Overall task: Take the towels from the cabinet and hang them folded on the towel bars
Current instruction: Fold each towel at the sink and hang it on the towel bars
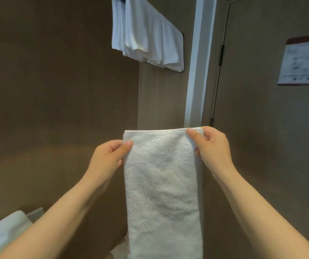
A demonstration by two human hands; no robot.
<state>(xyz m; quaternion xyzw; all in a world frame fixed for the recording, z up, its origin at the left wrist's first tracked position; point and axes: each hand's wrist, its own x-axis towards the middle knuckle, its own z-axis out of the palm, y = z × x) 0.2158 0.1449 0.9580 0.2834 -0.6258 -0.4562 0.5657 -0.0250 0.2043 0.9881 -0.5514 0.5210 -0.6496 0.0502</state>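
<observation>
A person's left grip (pixel 107 157) and right grip (pixel 212 146) pinch the top corners of a folded white towel (pixel 161 184); hung towels (pixel 150 34) above.

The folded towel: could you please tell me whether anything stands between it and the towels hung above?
Nothing visible does: only bare wall shows between the folded towel, held at its top by the left hand and right hand, and the hung towels. What they hang on is hidden.

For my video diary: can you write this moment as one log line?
folded towel: held up, hanging down | left hand: pinches left edge | right hand: pinches top right corner | above: white towels hung
</observation>
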